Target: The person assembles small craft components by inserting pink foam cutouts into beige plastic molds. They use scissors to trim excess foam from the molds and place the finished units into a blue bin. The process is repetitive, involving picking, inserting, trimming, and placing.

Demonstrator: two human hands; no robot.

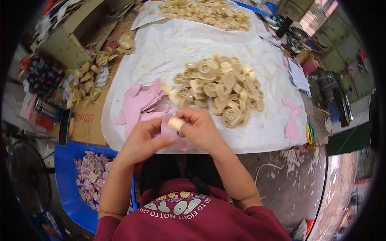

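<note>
The white-covered worktop [161, 50] carries a heap of beige pieces [225, 86] and, to its left, a stack of pink sheets [140, 100]. Near its front edge, the left hand [146, 138] curves beside a single pink sheet [165, 128]; whether that grip is closed cannot be told. The right hand [197, 127] pinches one small beige piece [175, 123] at the sheet. Advisable: keep the sheet taut, seat the piece squarely and press evenly, lest creases form.
</note>
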